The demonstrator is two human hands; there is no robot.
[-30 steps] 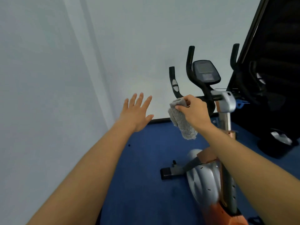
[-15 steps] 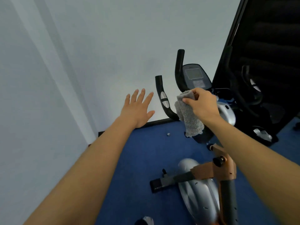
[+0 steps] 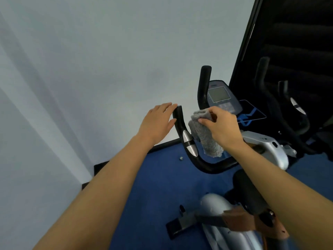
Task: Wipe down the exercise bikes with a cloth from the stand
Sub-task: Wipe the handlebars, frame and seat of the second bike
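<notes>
An exercise bike (image 3: 259, 147) with a silver and orange body stands in front of me on blue floor. My right hand (image 3: 222, 126) pinches a grey cloth (image 3: 205, 135), which hangs between the bike's two black handlebars, just right of the left one. My left hand (image 3: 158, 121) is open, its fingertips touching the top of the left handlebar (image 3: 182, 134). A silver grip sensor sits on that bar. The bike's console (image 3: 221, 96) with a grey screen is behind my right hand.
A white wall fills the left and the back. A dark mirror or glass panel (image 3: 292, 42) stands at the right, showing a bike reflection. A small pale object (image 3: 181, 158) lies on the blue floor near the black skirting.
I have come closer to the bike. My left hand has moved right onto the top of the left handlebar. My right hand keeps the cloth and now sits in front of the console.
</notes>
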